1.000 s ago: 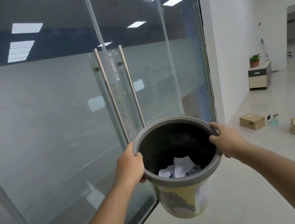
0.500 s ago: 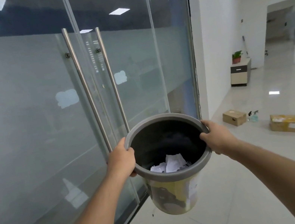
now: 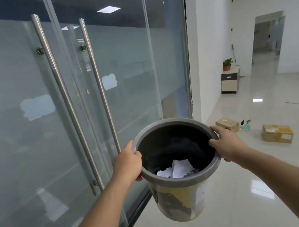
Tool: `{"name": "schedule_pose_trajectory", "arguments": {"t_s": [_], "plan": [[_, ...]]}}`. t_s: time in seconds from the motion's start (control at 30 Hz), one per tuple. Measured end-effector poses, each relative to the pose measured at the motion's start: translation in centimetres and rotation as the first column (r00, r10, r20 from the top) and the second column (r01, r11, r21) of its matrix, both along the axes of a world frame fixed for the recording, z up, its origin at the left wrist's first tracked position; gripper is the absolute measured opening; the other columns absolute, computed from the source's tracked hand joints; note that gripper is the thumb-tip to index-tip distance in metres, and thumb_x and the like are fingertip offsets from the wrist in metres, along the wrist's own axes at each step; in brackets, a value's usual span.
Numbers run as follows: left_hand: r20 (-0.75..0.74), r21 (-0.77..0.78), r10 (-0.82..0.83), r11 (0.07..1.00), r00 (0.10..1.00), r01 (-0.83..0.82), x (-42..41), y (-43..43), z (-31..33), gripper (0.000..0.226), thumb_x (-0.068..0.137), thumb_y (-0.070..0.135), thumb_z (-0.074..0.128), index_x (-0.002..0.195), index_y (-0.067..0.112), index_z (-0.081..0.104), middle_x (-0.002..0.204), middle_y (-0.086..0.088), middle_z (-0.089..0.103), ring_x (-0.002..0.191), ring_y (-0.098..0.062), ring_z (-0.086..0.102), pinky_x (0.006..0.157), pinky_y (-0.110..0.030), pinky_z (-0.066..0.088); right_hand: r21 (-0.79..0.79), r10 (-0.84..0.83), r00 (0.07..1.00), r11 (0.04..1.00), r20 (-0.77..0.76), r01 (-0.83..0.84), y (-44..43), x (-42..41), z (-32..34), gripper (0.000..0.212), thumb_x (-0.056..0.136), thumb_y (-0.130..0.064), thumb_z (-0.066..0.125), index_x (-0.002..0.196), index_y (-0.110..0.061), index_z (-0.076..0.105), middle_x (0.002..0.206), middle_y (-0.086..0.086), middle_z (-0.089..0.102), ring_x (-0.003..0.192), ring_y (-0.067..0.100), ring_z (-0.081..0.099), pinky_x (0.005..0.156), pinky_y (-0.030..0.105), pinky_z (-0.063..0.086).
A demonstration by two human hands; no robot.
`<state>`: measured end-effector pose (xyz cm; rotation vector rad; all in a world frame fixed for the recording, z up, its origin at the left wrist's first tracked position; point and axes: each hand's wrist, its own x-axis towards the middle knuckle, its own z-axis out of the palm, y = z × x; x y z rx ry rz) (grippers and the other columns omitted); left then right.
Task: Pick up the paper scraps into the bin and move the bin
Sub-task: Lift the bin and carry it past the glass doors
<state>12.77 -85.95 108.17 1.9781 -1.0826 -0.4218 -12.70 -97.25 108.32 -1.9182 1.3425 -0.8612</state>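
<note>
No legible writing was found on the bin point(image 3: 180, 204), held aloft at lower centre by its grey rim, clasped by left hand point(image 3: 127, 163) and right hand point(image 3: 228, 144), with paper scraps point(image 3: 176, 169) inside.

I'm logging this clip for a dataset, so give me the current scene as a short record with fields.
setting: hallway beside glass doors with long metal handles
bin: grey-rimmed bin, held up off the floor
bin contents: white paper scraps at the bottom
left hand: left hand gripping the rim's left side
right hand: right hand gripping the rim's right side
floor items: two cardboard boxes, spray bottle
background: cabinet with potted plant
</note>
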Motion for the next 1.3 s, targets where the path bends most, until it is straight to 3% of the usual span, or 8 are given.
{"name": "schedule_pose_trajectory", "arguments": {"t_s": [0.33, 0.53, 0.67, 0.8, 0.9, 1.0, 1.13, 1.3], "plan": [[0.006, 0.039, 0.064, 0.997, 0.998, -0.064, -0.5, -11.0, -0.7, 0.046, 0.102, 0.023, 0.041, 0.146, 0.034, 0.037, 0.094, -0.007, 0.067, 0.064, -0.023, 0.073, 0.051, -0.036, 0.064, -0.002, 0.052, 0.998, 0.999, 0.018, -0.052, -12.7, 0.8, -1.3, 0.043, 0.079, -0.011, 0.051, 0.118, -0.028, 0.056, 0.074, -0.004, 0.062, 0.053, 0.010, 0.052, 0.040, 0.018, 0.035], [-0.007, 0.023, 0.121, 0.992, 0.993, -0.121, -0.9, -16.2, -0.5, 0.049, 0.102, 0.023, 0.041, 0.149, 0.034, 0.034, 0.094, -0.006, 0.068, 0.063, -0.020, 0.072, 0.044, -0.023, 0.053, -0.040, 0.091, 0.996, 0.995, -0.020, -0.091, -19.1, 1.6, -1.3, 0.044, 0.080, -0.009, 0.051, 0.119, -0.030, 0.055, 0.072, -0.008, 0.062, 0.053, 0.008, 0.054, 0.040, 0.016, 0.037], [-0.001, 0.053, 0.138, 0.989, 0.990, -0.138, -0.8, -18.5, -1.0, 0.050, 0.103, 0.023, 0.041, 0.150, 0.034, 0.032, 0.097, -0.010, 0.069, 0.066, -0.023, 0.073, 0.047, -0.028, 0.058, -0.050, 0.089, 0.996, 0.995, -0.013, -0.090, -22.0, 2.3, -2.4, 0.047, 0.081, -0.007, 0.051, 0.122, -0.029, 0.055, 0.084, -0.008, 0.064, 0.071, 0.008, 0.060, 0.053, 0.023, 0.043], [0.024, 0.087, 0.121, 0.989, 0.992, -0.123, 0.0, -20.4, -2.4, 0.049, 0.102, 0.023, 0.039, 0.149, 0.034, 0.034, 0.096, -0.010, 0.070, 0.064, -0.022, 0.072, 0.047, -0.032, 0.061, -0.028, 0.078, 0.997, 0.997, -0.011, -0.078, -24.1, 2.9, -4.5, 0.048, 0.080, -0.009, 0.051, 0.123, -0.030, 0.055, 0.085, -0.013, 0.063, 0.075, 0.006, 0.060, 0.059, 0.024, 0.047], [0.063, 0.098, 0.109, 0.989, 0.992, -0.115, 0.7, -21.7, -4.0, 0.049, 0.101, 0.023, 0.038, 0.148, 0.034, 0.033, 0.093, -0.009, 0.070, 0.069, -0.025, 0.072, 0.057, -0.043, 0.064, -0.032, 0.056, 0.998, 0.998, -0.031, -0.057, -25.5, 3.2, -6.5, 0.047, 0.080, -0.010, 0.052, 0.122, -0.031, 0.054, 0.088, -0.007, 0.062, 0.075, 0.005, 0.057, 0.064, 0.029, 0.045], [0.102, 0.135, 0.115, 0.982, 0.988, -0.128, 1.3, -22.7, -7.2, 0.052, 0.102, 0.025, 0.037, 0.152, 0.032, 0.027, 0.098, -0.016, 0.071, 0.076, -0.030, 0.071, 0.070, -0.049, 0.063, -0.038, 0.056, 0.996, 0.998, -0.064, -0.058, -26.1, 3.6, -9.7, 0.048, 0.080, -0.012, 0.051, 0.123, -0.034, 0.052, 0.092, -0.003, 0.063, 0.076, 0.015, 0.057, 0.068, 0.030, 0.044], [0.133, 0.196, 0.114, 0.971, 0.984, -0.139, 2.1, -23.6, -15.4, 0.053, 0.101, 0.024, 0.038, 0.151, 0.031, 0.023, 0.081, -0.015, 0.070, 0.059, -0.029, 0.068, 0.056, -0.044, 0.062, -0.011, 0.052, 0.991, 0.998, -0.124, -0.054, -26.8, 4.1, -17.5, 0.048, 0.082, -0.016, 0.049, 0.125, -0.037, 0.045, 0.096, 0.003, 0.066, 0.077, 0.024, 0.057, 0.070, 0.032, 0.044], [0.164, 0.270, 0.122, 0.949, 0.979, -0.163, 2.3, -23.3, -30.4, 0.055, 0.099, 0.023, 0.040, 0.152, 0.025, 0.025, 0.101, -0.026, 0.070, 0.085, -0.045, 0.067, 0.077, -0.049, 0.057, 0.050, 0.040, 0.976, 0.998, -0.213, -0.030, -25.4, 4.1, -32.1, 0.053, 0.084, -0.019, 0.047, 0.134, -0.035, 0.036, 0.099, 0.013, 0.068, 0.085, 0.037, 0.062, 0.070, 0.036, 0.045]]}}
